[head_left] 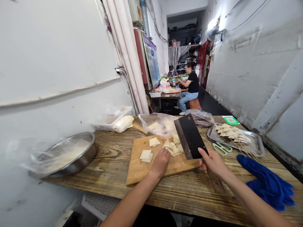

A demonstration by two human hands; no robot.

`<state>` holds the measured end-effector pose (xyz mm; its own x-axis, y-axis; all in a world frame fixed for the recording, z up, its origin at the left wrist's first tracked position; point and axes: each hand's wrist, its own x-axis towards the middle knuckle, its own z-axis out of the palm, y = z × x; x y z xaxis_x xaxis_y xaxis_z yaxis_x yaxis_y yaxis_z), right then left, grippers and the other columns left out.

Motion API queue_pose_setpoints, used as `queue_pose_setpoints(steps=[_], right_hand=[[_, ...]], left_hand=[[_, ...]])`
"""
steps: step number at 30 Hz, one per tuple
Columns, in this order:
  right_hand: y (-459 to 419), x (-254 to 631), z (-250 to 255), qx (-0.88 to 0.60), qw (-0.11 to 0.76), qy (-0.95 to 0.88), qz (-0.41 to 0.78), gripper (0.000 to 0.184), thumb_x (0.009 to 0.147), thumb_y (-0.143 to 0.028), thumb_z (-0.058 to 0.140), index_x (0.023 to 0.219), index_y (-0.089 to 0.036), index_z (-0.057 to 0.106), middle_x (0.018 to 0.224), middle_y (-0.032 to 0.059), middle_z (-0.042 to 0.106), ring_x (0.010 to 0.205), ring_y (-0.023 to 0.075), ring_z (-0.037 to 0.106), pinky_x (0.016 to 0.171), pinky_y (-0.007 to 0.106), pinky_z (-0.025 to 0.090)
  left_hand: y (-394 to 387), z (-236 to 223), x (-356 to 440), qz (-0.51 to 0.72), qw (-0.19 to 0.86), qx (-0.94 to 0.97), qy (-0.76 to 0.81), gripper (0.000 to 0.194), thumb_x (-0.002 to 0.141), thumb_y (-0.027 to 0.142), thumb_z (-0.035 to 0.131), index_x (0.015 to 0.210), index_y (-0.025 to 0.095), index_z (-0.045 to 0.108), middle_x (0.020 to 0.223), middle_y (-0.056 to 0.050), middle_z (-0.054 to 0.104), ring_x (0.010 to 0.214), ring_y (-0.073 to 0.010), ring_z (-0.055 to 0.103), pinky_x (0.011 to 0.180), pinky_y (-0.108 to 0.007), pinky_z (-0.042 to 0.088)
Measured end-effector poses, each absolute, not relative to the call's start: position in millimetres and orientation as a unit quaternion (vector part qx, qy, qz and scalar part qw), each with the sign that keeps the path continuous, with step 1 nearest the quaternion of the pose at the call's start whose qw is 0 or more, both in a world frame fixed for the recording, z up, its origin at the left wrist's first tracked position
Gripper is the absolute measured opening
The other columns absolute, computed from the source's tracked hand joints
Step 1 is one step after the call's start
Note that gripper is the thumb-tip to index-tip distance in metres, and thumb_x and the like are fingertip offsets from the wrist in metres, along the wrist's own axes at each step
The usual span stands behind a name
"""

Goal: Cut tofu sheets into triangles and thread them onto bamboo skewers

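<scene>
My right hand (pixel 213 162) grips the wooden handle of a cleaver (pixel 190 137), its broad dark blade raised upright over the right side of a wooden cutting board (pixel 137 167). My left hand (pixel 160 163) rests over the board with fingers curled, right against a loose pile of cream-coloured tofu pieces (pixel 176 149). Whether a piece is between those fingers is hidden. Left of that hand lie a small stack of square tofu pieces (pixel 146 156) and, farther back, another square piece (pixel 154 142).
A metal basin (pixel 87 155) with plastic over pale contents stands left. Behind the board are a cabbage (pixel 123 123), wooden skewers (pixel 140 127) and a plastic bag (pixel 158 121). Rightward are scissors (pixel 221 148), a metal tray (pixel 259 146) of skewered pieces and blue gloves (pixel 267 184). Two people sit farther back.
</scene>
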<state>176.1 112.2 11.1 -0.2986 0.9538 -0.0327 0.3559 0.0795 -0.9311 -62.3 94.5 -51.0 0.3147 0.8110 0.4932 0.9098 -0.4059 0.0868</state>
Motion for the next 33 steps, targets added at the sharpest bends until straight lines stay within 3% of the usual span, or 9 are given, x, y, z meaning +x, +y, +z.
queue_pose_setpoints(steps=[4,8,14,23,33], right_hand=[[108.4,176.2,-16.2,-0.472,0.371,-0.585,0.545,0.045,0.077,-0.061,0.043,0.058,-0.02,0.042,0.038,-0.0057,0.045,0.029,0.0073,0.039,0.03,0.02,0.036],[105.3,178.0,-24.4,-0.464,0.37,-0.534,0.602,0.046,0.076,-0.059,0.045,0.055,-0.019,0.043,0.035,-0.0059,0.044,0.028,0.0064,0.038,0.029,0.019,0.035],[105.3,182.7,-26.9,-0.452,0.388,-0.501,0.628,0.045,0.075,-0.059,0.047,0.056,-0.018,0.043,0.037,-0.0062,0.045,0.027,0.0059,0.038,0.029,0.019,0.036],[103.1,183.5,-25.6,-0.458,0.396,-0.484,0.632,0.044,0.074,-0.058,0.049,0.057,-0.019,0.042,0.036,-0.0067,0.045,0.027,0.0063,0.038,0.027,0.019,0.036],[104.0,186.0,-28.2,-0.46,0.406,-0.48,0.627,0.044,0.072,-0.059,0.05,0.056,-0.019,0.043,0.036,-0.0061,0.046,0.026,0.0062,0.037,0.026,0.019,0.035]], left_hand=[[111.7,-33.6,-81.7,-0.206,-0.02,-0.821,-0.532,0.021,0.085,0.019,0.043,0.079,0.015,0.063,0.085,-0.006,0.063,0.085,-0.0162,0.054,0.079,-0.029,0.044],[125.0,-13.9,-121.5,-0.204,-0.089,-0.735,-0.641,0.021,0.081,0.024,0.049,0.091,0.017,0.066,0.095,-0.005,0.067,0.089,-0.0173,0.058,0.084,-0.028,0.042],[163.5,-2.1,-151.2,-0.08,-0.09,-0.72,-0.683,0.057,0.064,0.029,0.067,0.117,0.017,0.055,0.122,-0.01,0.056,0.11,-0.0231,0.052,0.094,-0.028,0.036],[185.6,3.5,-135.9,0.025,-0.108,-0.723,-0.682,0.06,0.054,0.028,0.068,0.112,0.018,0.057,0.105,-0.008,0.065,0.094,-0.0231,0.06,0.079,-0.025,0.044],[117.0,26.6,-97.1,-0.015,-0.131,-0.755,-0.643,0.035,0.057,0.03,0.064,0.09,0.019,0.063,0.088,-0.005,0.066,0.08,-0.02,0.061,0.071,-0.025,0.044]])
